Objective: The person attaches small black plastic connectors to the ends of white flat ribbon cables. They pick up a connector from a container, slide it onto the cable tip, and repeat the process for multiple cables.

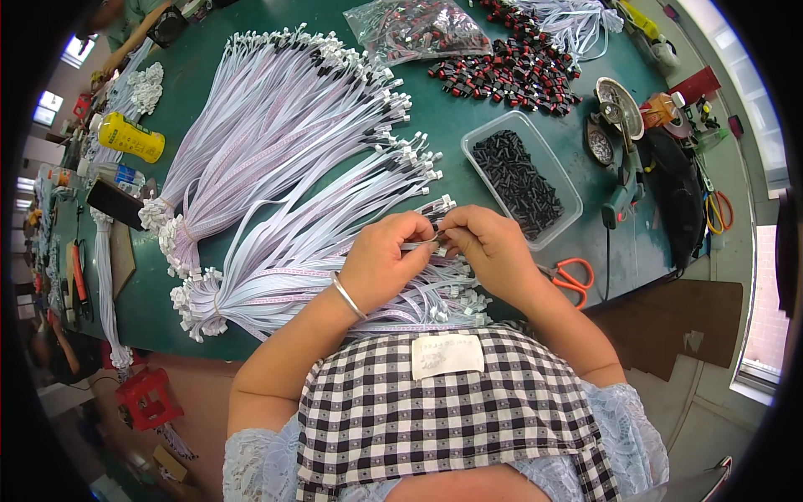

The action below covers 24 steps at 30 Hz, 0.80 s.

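Both bare hands worked close together above the near edge of a dark green tabletop (439,117). Left hand (389,251): thumb and forefinger pinched on a thin, flat white cable; other fingers curled in. Right hand (485,247): fingertips pinched at that cable's end, where a small dark piece showed; its shape was too small and covered to tell. The cable's end thus sat between the two sets of fingertips, over the loose right-hand ends of a fanned bundle of flat white cables (276,280), banded at its left end. Left wrist, wearing a plain silver bangle (347,294), crossed that bundle and hid part of it. A second, larger fan of white cables (251,142) lay just beyond. Crowding the right hand: a clear rectangular plastic tub (550,159) filled with short black tubes (519,180), just beyond it, and scissors with orange-red handles (572,284) beside the right forearm. Farther back, a heap of small red-and-black parts (519,79) touched or nearly touched a clear plastic bag (418,33) of similar pieces. To the right of the tub, a round metal dish (623,96); far left, past the cable fans, a yellow bottle (130,138) lay on its side.
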Tool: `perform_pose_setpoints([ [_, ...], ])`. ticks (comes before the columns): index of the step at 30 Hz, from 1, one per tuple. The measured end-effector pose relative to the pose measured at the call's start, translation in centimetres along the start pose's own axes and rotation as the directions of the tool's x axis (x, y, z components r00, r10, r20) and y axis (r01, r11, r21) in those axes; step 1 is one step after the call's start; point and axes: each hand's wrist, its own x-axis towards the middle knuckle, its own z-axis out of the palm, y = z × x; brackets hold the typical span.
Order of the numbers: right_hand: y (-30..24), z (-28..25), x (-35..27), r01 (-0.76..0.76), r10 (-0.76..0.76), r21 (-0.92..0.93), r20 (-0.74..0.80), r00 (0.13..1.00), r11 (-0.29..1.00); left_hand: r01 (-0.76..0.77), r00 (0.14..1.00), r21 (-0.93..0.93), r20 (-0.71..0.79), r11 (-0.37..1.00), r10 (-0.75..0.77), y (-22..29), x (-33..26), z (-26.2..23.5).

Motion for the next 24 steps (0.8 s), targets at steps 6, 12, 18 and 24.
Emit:
perform_pose_setpoints([
  [6, 0.0, 0.0, 0.03, 0.016, -0.016, -0.056, 0.003, 1.0, 0.998, -0.02, 1.0, -0.011, -0.007, 1.0, 0.02, -0.04, 0.07, 0.01],
  [12, 0.04, -0.03, -0.03, 0.07, -0.068, -0.083, 0.018, 0.997, 0.994, -0.058, 0.998, 0.027, -0.005, 0.998, 0.058, -0.22, 0.2, -0.06],
  [18, 0.59, -0.23, -0.02, 0.146, -0.138, -0.186, 0.053, 0.989, 0.972, -0.075, 0.997, 0.028, -0.009, 0.997, 0.076, -0.51, 0.26, -0.03],
  [24, -0.08, -0.3, 0.25, 0.175, -0.172, -0.227, 0.033, 0.984, 0.958, 0.001, 1.0, -0.026, -0.001, 1.0, -0.001, -0.2, 0.31, -0.2],
])
